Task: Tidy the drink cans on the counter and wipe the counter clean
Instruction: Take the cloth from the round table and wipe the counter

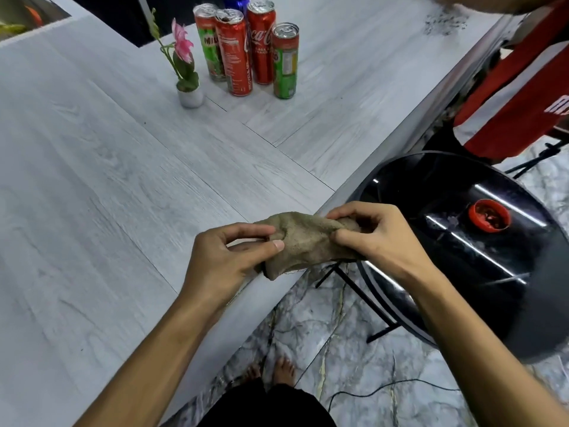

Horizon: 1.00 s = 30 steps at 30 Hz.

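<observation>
A brownish-green cloth (303,241) is held over the counter's near edge between both hands. My left hand (224,260) pinches its left side and my right hand (375,235) grips its right end. Several tall drink cans stand upright in a tight cluster at the back of the pale wood-grain counter (123,195): a red Coca-Cola can (261,44), a red can (235,57) in front, a green Milo can (209,44) on the left, a green and red can (285,61) on the right, and a blue can (235,1) behind.
A small white pot with a pink flower (187,81) stands left of the cans. Dark crumbs (445,23) lie on the counter's far right. A black round stool (462,241) with a red bottle cap (489,215) on it stands right of the counter, and a person in red (523,87) beyond it.
</observation>
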Each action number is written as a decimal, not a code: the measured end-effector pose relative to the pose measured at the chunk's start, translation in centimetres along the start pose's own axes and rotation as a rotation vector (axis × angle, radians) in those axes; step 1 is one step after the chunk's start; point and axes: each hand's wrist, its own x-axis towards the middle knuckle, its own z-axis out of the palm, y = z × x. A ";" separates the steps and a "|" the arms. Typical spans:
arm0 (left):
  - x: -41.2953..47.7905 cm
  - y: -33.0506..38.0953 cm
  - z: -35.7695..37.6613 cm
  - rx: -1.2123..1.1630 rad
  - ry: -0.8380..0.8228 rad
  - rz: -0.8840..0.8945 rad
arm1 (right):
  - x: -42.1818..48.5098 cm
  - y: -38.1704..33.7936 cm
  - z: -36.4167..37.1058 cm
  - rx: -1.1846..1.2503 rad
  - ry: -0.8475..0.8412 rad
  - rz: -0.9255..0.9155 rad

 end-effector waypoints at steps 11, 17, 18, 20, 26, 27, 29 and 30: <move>0.1 -0.4 3.4 0.044 -0.126 0.020 | -5.4 2.6 -2.2 0.112 0.177 0.002; 0.0 -1.3 4.8 0.053 -0.184 0.025 | -7.5 4.7 -2.6 0.129 0.233 0.009; 0.0 -1.5 5.2 0.060 -0.196 0.027 | -7.9 5.1 -2.7 0.135 0.247 0.012; -0.1 -1.7 5.9 0.063 -0.227 0.027 | -8.6 5.8 -3.1 0.148 0.274 0.011; 0.5 -3.0 10.5 0.113 -0.323 0.036 | -11.3 8.7 -6.0 0.205 0.375 -0.019; 0.7 -3.3 11.6 0.126 -0.338 0.040 | -11.7 9.3 -6.8 0.210 0.396 -0.015; 1.1 -4.0 13.9 0.145 -0.368 0.042 | -12.2 10.6 -8.3 0.222 0.429 -0.001; 1.3 -4.3 14.9 0.150 -0.377 0.043 | -12.3 11.3 -9.0 0.222 0.442 0.010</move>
